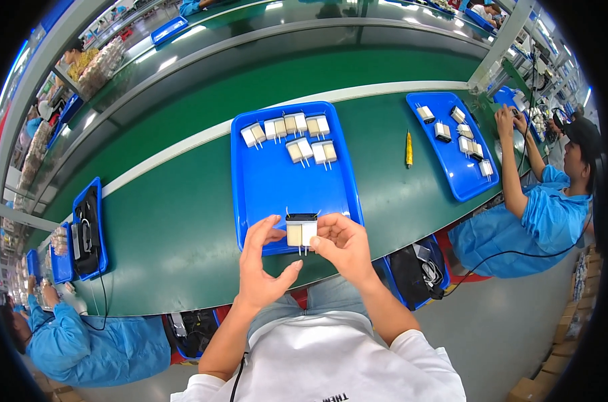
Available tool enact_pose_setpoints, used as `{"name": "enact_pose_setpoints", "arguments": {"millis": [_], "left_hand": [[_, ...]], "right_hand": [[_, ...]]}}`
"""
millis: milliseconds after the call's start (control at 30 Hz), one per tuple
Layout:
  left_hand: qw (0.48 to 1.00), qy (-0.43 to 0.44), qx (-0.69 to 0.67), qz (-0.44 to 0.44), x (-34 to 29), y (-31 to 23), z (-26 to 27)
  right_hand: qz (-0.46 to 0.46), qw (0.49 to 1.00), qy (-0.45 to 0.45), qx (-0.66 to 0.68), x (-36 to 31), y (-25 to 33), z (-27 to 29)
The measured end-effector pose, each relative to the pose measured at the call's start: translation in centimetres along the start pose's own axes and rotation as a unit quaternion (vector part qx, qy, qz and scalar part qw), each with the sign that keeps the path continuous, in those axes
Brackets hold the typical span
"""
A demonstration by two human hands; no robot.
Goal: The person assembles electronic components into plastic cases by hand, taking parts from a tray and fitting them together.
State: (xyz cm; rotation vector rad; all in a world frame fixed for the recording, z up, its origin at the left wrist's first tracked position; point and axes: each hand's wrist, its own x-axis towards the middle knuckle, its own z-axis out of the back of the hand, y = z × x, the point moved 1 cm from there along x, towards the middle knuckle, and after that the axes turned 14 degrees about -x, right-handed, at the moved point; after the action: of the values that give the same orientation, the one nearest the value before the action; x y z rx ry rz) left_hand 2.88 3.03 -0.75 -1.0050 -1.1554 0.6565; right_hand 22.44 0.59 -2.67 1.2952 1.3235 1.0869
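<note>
You're at a smooth green bench (pixel 170 228), glossy under the lights, with a pale rail (pixel 176 149) along its far edge and a plain grey floor (pixel 471 328) away at 5 o'clock. One co-worker in blue (pixel 545 214) sits at 3 o'clock, another worker in blue (pixel 96 345) at 8. And here's your adapter (pixel 301 233), held up over the near edge of the big blue tray (pixel 290 187)! Its two metal prongs point to 6 o'clock, its black end faces 12, thin wires sticking up at the corners; prongs counted, the long axis runs 12 to 6. Boxy body, one half cream, the other glossy white, plastic by the look of it.

Your right hand (pixel 344 246) has it, thumb on the white face, fingers pinching from the 3 o'clock side. Your left hand (pixel 267 268) is at 8 o'clock, fingers spread from the thumb, tips just beside the block; whether they touch, you can't tell. Six more adapters (pixel 299 153) of the same cream-and-white build cluster toward 12 in that smooth, raised-rim tray. Out at 2 o'clock, a slim yellow tool (pixel 409 149) lies lengthwise, then a second blue tray (pixel 458 177) with more blocks scattered inside.
</note>
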Motion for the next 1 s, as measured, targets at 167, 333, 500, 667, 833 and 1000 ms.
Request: {"name": "enact_pose_setpoints", "arguments": {"millis": [167,333,500,667,833,1000], "left_hand": [[0.993,-0.038,0.108,0.02,1.5,0.6,-1.8],[0.989,-0.096,0.1,0.043,4.5,2.3,-1.5],[0.953,-0.119,0.252,0.118,10.2,4.8,-0.2],[0.912,-0.046,0.401,0.077,13.0,7.2,0.0],[0.924,-0.057,0.372,0.076,13.3,9.0,0.8],[0.928,-0.062,0.338,0.144,14.1,8.6,0.6]], "right_hand": [[0.084,0.984,-0.071,-0.137,1.0,0.2,-1.8],[0.138,0.963,-0.121,-0.198,1.7,1.4,-0.2],[0.163,0.932,-0.217,-0.239,1.6,0.9,4.1],[0.148,0.926,-0.271,-0.218,0.0,0.1,7.9],[0.121,0.917,-0.308,-0.221,-2.3,-0.5,11.4],[0.163,0.856,-0.402,-0.28,-2.0,2.3,18.4]]}}
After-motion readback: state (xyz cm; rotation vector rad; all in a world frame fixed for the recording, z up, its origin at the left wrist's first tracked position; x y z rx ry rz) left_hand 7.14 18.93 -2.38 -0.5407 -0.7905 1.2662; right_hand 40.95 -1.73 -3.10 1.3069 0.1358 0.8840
